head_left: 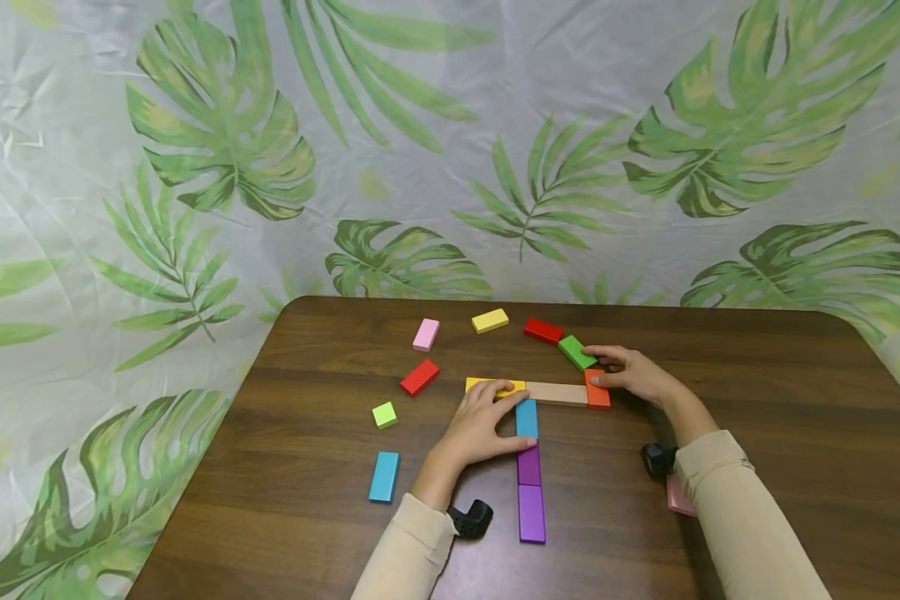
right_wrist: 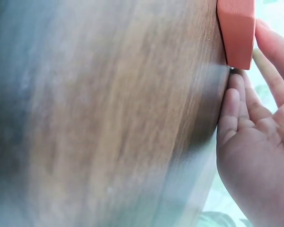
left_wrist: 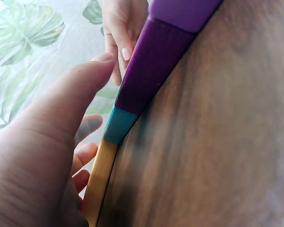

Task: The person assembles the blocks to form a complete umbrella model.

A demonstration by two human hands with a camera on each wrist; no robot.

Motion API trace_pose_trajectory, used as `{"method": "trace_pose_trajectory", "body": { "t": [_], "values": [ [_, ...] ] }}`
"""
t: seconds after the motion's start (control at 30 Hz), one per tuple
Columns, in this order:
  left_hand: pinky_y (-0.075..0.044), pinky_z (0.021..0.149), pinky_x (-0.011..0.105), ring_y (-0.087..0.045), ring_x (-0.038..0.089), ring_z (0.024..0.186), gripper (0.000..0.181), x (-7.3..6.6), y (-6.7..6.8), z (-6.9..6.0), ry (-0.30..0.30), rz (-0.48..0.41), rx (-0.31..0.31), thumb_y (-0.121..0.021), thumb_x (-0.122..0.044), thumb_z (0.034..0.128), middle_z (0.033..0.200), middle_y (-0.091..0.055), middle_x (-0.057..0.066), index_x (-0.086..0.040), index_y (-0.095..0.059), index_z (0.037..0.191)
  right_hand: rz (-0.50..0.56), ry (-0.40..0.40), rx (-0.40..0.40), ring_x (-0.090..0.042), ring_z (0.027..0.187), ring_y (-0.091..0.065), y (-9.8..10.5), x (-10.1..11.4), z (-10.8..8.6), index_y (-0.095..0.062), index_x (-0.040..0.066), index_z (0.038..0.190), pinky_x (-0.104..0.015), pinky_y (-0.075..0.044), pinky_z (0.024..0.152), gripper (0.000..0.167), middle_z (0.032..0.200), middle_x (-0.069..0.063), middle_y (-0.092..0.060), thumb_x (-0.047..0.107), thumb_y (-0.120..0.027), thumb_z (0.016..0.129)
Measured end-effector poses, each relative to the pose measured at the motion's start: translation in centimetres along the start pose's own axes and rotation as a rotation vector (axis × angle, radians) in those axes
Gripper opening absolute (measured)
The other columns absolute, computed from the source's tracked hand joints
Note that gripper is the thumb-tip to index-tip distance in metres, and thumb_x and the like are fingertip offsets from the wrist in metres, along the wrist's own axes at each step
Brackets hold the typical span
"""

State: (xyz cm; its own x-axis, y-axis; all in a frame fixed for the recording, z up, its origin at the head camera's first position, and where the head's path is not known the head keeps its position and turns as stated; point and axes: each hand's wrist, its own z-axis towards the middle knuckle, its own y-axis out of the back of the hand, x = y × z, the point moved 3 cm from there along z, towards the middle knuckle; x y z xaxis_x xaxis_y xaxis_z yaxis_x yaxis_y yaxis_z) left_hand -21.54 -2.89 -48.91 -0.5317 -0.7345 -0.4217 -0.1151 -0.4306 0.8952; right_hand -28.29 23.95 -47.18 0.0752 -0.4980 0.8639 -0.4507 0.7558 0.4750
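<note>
A row of flat blocks runs across the table: yellow [head_left: 472,382], bare wood [head_left: 557,394] and orange [head_left: 598,399]. Below it stretches a column of blue [head_left: 527,417], dark purple [head_left: 528,469] and light purple [head_left: 532,514] blocks. My left hand [head_left: 476,427] spreads over this corner, fingertips at the yellow block and thumb by the dark purple one. In the left wrist view the thumb stands apart from the column. My right hand [head_left: 640,380] has its thumb on the orange block and its index finger at a green block [head_left: 576,352].
Loose blocks lie around the arrangement: red [head_left: 543,331], pale yellow [head_left: 490,321], pink [head_left: 426,334], another red [head_left: 420,377], lime [head_left: 384,415] and light blue [head_left: 384,477]. Another pink block [head_left: 678,496] is partly under the right sleeve. A leaf-print cloth [head_left: 420,167] hangs behind the table.
</note>
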Motion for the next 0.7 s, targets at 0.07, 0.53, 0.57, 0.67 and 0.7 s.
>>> {"method": "trace_pose_trajectory", "body": {
  "t": [0.07,0.53,0.57,0.67,0.7],
  "values": [
    [-0.022,0.101,0.043,-0.023,0.020,0.126,0.069,0.03,-0.05,0.00,-0.005,-0.003,-0.012,-0.057,-0.061,0.0751,0.132,-0.035,-0.003,-0.030,-0.042,0.134,-0.001,-0.005,-0.003,-0.041,0.121,-0.028,-0.01,-0.07,0.01,-0.038,0.004,0.135,-0.054,-0.027,0.095,0.060,0.136,-0.024,-0.029,0.019,-0.064,0.083],
    [-0.021,0.102,0.040,-0.032,0.019,0.122,0.061,0.20,0.31,0.14,-0.007,-0.069,-0.096,-0.056,-0.046,0.0832,0.129,-0.043,0.001,-0.019,-0.041,0.135,-0.006,0.008,-0.007,-0.040,0.120,-0.028,-0.03,-0.21,0.01,-0.039,0.004,0.135,-0.053,-0.026,0.095,0.059,0.136,-0.023,-0.029,0.018,-0.064,0.083],
    [-0.021,0.101,0.040,-0.033,0.018,0.122,0.060,0.21,0.35,0.15,-0.007,-0.079,-0.104,-0.056,-0.045,0.0833,0.129,-0.043,0.001,-0.018,-0.041,0.135,-0.005,0.008,-0.007,-0.040,0.121,-0.028,-0.02,-0.22,0.00,-0.039,0.004,0.135,-0.054,-0.026,0.096,0.059,0.136,-0.023,-0.029,0.018,-0.064,0.083],
    [-0.022,0.101,0.040,-0.034,0.018,0.122,0.059,0.30,0.39,0.18,0.003,-0.114,-0.126,-0.056,-0.044,0.0833,0.129,-0.044,0.001,-0.017,-0.042,0.134,0.004,0.002,-0.007,-0.040,0.121,-0.028,-0.05,-0.24,-0.02,-0.039,0.004,0.135,-0.054,-0.025,0.096,0.060,0.136,-0.023,-0.029,0.018,-0.064,0.083],
    [-0.022,0.101,0.039,-0.034,0.018,0.121,0.059,0.38,0.39,0.19,0.011,-0.132,-0.135,-0.056,-0.044,0.0832,0.129,-0.044,0.001,-0.016,-0.042,0.133,0.005,0.000,-0.007,-0.040,0.121,-0.028,-0.06,-0.26,-0.01,-0.039,0.004,0.135,-0.054,-0.025,0.096,0.060,0.136,-0.023,-0.029,0.018,-0.064,0.083]
  ]
}}
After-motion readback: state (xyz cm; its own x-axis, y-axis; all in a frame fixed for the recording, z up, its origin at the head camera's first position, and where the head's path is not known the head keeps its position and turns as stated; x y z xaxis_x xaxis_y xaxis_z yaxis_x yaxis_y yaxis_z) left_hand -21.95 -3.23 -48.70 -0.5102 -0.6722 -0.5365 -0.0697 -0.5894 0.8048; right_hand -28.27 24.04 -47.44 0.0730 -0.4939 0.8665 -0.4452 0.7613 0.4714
